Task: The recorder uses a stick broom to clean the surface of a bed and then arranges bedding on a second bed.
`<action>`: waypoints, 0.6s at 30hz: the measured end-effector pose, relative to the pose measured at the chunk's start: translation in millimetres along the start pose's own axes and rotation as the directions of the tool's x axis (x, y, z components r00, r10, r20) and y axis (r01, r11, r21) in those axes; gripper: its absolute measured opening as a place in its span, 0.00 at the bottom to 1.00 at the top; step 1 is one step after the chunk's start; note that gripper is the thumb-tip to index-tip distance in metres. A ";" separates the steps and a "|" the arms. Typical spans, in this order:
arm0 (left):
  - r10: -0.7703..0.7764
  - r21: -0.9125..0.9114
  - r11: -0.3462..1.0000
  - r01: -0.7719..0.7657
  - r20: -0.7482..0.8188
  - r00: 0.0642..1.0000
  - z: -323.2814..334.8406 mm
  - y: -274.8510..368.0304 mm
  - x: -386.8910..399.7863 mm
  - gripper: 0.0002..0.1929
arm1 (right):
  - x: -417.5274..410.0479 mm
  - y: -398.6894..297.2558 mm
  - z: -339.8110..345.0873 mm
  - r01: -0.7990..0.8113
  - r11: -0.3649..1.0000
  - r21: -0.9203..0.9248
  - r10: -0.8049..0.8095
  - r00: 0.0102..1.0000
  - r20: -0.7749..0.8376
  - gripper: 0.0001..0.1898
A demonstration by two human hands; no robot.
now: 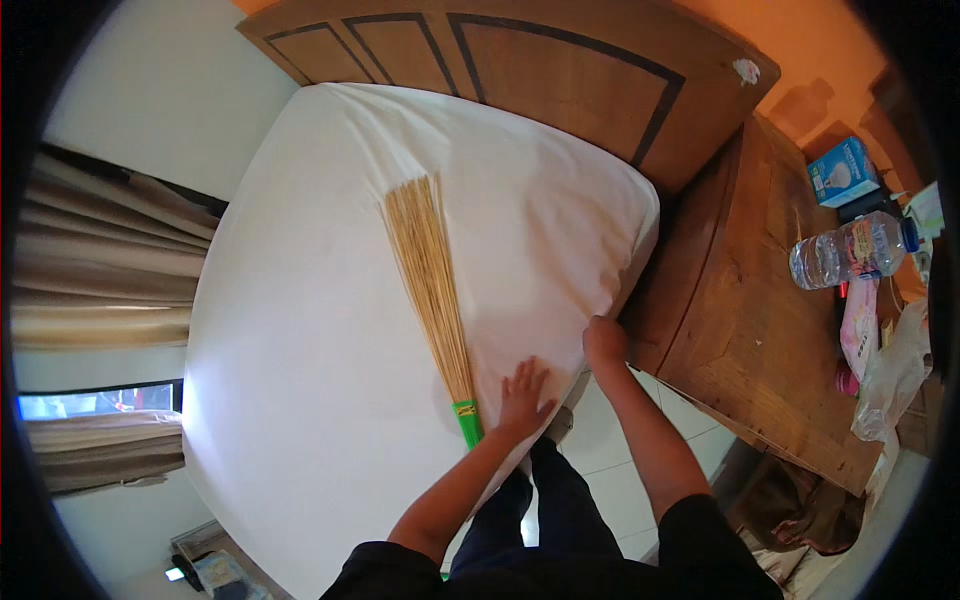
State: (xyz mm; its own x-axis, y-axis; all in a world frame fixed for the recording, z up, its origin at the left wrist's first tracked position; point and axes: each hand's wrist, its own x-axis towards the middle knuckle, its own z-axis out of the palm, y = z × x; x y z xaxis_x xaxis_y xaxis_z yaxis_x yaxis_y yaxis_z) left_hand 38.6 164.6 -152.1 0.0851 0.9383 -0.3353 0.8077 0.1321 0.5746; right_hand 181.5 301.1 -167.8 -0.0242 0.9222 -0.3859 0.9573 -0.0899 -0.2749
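Note:
A white fitted sheet [300, 300] covers the mattress before me, with creases near the headboard and the right edge. My left hand [525, 397] lies on the sheet close to the near edge, palm down and fingers spread. At the mattress's right edge, my right hand [604, 345] is closed on the sheet's side, and folds run from it towards the corner. A stick broom [431, 292] with a green handle end [466, 424] lies on the bed just left of my left hand, its bristles pointing towards the headboard.
A wooden headboard [555, 75] stands behind the mattress. The wooden cabinet [750, 300] at right holds a plastic bottle [851, 251], a blue light bulb box [844, 172] and a clear plastic bag [889, 382]. Curtains [112, 255] hang at left. Floor tiles [607, 427] show by my legs.

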 end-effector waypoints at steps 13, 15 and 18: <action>0.180 -0.295 0.942 -0.161 0.038 0.983 -45.5 13.6 -39.1 0.20 | 51.6 -12.9 -50.4 -0.163 0.974 -0.159 0.161 0.987 -0.027 0.18; 0.170 -0.293 0.938 -0.186 -0.077 0.982 -58.5 2.5 -29.5 0.20 | 72.4 -29.5 -63.2 -0.124 0.965 -0.232 0.137 0.990 0.041 0.27; 0.099 -0.329 0.927 -0.177 -0.241 0.965 -76.9 -19.6 -12.6 0.18 | 94.2 -73.4 -95.3 -0.036 0.980 -0.196 0.041 0.999 0.017 0.30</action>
State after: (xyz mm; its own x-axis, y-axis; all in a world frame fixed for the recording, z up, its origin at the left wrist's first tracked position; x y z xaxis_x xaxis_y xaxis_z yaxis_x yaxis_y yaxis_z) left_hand -23.2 174.8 -101.8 0.0213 0.9960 -0.0867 0.5420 0.0614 0.8381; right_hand 136.4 430.3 -100.1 0.0098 0.9113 -0.4116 0.9954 -0.0480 -0.0827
